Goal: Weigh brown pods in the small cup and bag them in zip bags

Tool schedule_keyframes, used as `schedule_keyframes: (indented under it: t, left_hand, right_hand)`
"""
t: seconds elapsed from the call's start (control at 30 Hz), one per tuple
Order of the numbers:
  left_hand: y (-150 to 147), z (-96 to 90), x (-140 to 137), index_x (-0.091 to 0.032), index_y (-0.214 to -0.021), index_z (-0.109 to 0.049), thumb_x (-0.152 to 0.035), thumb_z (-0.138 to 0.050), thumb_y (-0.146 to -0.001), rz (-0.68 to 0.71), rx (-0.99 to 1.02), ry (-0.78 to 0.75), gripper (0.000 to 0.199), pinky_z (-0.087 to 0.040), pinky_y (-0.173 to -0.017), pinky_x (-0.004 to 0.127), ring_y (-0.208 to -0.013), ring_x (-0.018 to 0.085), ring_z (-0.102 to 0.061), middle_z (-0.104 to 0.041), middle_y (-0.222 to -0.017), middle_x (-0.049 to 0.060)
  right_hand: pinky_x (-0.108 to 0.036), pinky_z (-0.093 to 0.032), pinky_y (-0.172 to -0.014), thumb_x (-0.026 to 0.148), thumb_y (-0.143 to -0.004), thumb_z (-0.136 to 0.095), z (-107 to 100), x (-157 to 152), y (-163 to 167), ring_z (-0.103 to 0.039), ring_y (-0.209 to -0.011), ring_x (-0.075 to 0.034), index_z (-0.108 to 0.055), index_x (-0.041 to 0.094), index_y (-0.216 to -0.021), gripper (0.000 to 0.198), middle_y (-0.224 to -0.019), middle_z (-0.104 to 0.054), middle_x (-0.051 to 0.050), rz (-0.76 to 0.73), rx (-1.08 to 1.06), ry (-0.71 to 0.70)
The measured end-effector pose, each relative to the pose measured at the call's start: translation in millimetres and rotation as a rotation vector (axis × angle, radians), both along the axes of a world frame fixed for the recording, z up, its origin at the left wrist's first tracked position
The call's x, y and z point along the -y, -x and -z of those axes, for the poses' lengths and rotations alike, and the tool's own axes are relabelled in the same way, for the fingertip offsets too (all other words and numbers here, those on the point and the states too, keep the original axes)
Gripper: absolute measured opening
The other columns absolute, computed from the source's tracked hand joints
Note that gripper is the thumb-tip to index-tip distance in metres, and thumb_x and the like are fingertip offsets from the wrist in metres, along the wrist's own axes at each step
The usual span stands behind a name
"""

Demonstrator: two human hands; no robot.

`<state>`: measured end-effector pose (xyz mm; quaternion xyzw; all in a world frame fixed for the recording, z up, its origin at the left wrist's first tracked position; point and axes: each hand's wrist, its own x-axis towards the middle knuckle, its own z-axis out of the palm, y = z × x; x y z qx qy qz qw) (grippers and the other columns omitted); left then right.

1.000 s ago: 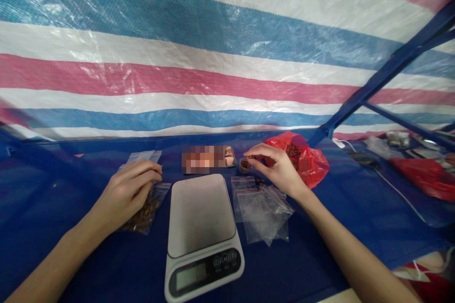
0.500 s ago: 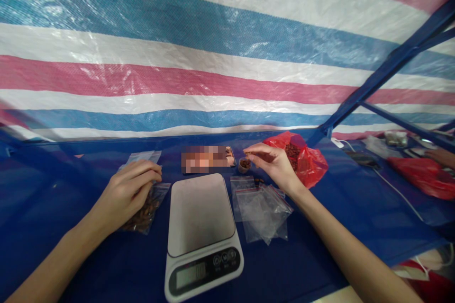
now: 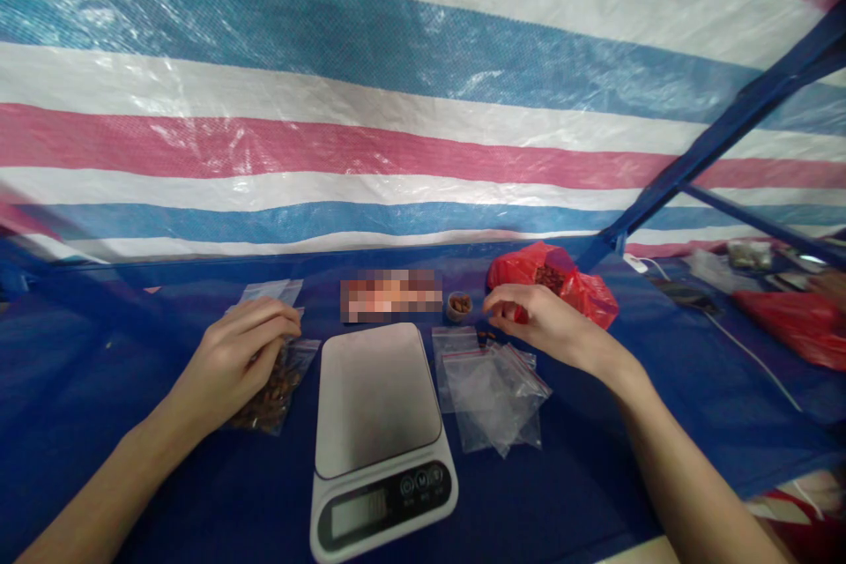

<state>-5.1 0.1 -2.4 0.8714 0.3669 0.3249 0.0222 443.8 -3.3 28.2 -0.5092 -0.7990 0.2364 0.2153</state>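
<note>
My left hand rests over a zip bag of brown pieces, fingers bent and close together; their tips and anything under them are hidden. My right hand hovers right of a small cup holding brown pieces. Its thumb and fingers are curved and apart, and no item shows between them. Behind it lies an open red plastic bag with small reddish-brown pieces inside. Below the hand are a few dark bits and several clear zip bags. Between my hands stands a kitchen scale, its platform bare.
A pixelated flat object lies behind the scale. Striped plastic sheeting hangs behind the blue table. A blue metal frame rises at the right; beyond it lie another red bag and a white cable.
My right hand has moved from above the cup to its right, and its fingers have parted; a small brown piece was pinched there earlier. My left hand has stayed on the bag.
</note>
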Motion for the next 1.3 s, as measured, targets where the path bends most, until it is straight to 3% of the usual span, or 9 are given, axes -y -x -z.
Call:
schedule_keyframes:
  t: [0.1,0.33,0.53,0.67,0.83,1.1,1.2,1.3]
  left_hand:
    - [-0.4,0.9,-2.5,-0.023,-0.094,-0.071,-0.008,-0.049,-0.100,0.013,0.002,-0.038,0.027,-0.053,-0.093,0.030,-0.098,0.017,-0.073,-0.077,-0.101,0.002]
    - [-0.1,1.6,-5.1,-0.022,-0.094,-0.070,-0.006,-0.049,-0.099,0.024,-0.013,-0.030,0.026,-0.053,-0.093,0.028,-0.097,0.016,-0.074,-0.077,-0.099,0.003]
    - [-1.3,-1.4,-3.6,-0.021,-0.092,-0.069,-0.005,-0.050,-0.098,0.034,-0.005,-0.056,0.026,-0.053,-0.092,0.027,-0.095,0.015,-0.074,-0.077,-0.095,0.002]
    - [-1.4,-0.9,-3.6,-0.021,-0.091,-0.069,-0.004,-0.050,-0.099,0.032,-0.020,-0.056,0.026,-0.053,-0.092,0.027,-0.095,0.015,-0.074,-0.076,-0.095,0.002]
    - [-0.2,-0.7,-2.6,-0.020,-0.091,-0.068,-0.004,-0.050,-0.099,0.041,-0.024,-0.058,0.026,-0.054,-0.091,0.027,-0.093,0.015,-0.073,-0.076,-0.094,0.003]
    - [-0.7,-0.5,-4.2,-0.019,-0.090,-0.068,-0.003,-0.050,-0.098,0.052,-0.025,-0.068,0.026,-0.054,-0.091,0.026,-0.091,0.015,-0.073,-0.075,-0.092,0.003]
    - [-0.6,-1.2,-3.3,-0.019,-0.089,-0.068,-0.003,-0.050,-0.098,0.054,-0.030,-0.064,0.025,-0.053,-0.090,0.025,-0.091,0.014,-0.072,-0.075,-0.091,0.003]
    - [-0.8,-1.7,-2.3,-0.020,-0.089,-0.068,-0.004,-0.050,-0.099,0.057,-0.027,-0.062,0.025,-0.053,-0.089,0.026,-0.090,0.015,-0.072,-0.075,-0.091,0.003]
  right_hand:
    - [-0.028,-0.046,-0.058,0.029,-0.092,-0.075,8.1,1.3,-5.3,-0.066,-0.065,-0.018,-0.076,0.020,-0.101,0.012,-0.079,-0.072,-0.002,-0.007,0.127,0.151]
    - [-0.029,-0.047,-0.068,0.026,-0.089,-0.081,8.5,4.8,5.0,-0.067,-0.076,-0.020,-0.074,0.021,-0.107,0.019,-0.094,-0.072,-0.004,-0.059,0.238,0.125]
    - [-0.029,-0.045,-0.070,0.016,-0.097,-0.067,15.2,8.8,12.1,-0.064,-0.079,-0.019,-0.068,0.022,-0.100,0.006,-0.095,-0.067,-0.004,-0.080,0.237,0.077]
    - [-0.030,-0.044,-0.073,0.010,-0.102,-0.052,15.8,9.8,15.1,-0.062,-0.080,-0.018,-0.061,0.021,-0.094,0.017,-0.093,-0.063,-0.003,-0.097,0.249,0.047]
    - [-0.031,-0.046,-0.075,0.013,-0.105,-0.049,15.5,8.9,14.2,-0.063,-0.083,-0.020,-0.060,0.020,-0.095,0.016,-0.098,-0.058,-0.005,-0.080,0.300,0.007]
    - [-0.031,-0.045,-0.074,0.004,-0.098,-0.054,27.8,1.2,4.9,-0.062,-0.080,-0.019,-0.063,0.020,-0.093,0.020,-0.096,-0.061,-0.005,-0.063,0.293,-0.095]
    - [-0.030,-0.045,-0.070,-0.003,-0.090,-0.056,25.5,-2.5,1.4,-0.061,-0.076,-0.018,-0.065,0.020,-0.088,0.025,-0.091,-0.063,-0.004,-0.053,0.263,-0.129]
    - [-0.030,-0.047,-0.072,0.001,-0.090,-0.058,16.9,-4.6,0.5,-0.063,-0.077,-0.018,-0.067,0.021,-0.088,0.022,-0.090,-0.067,-0.004,-0.003,0.143,-0.207]
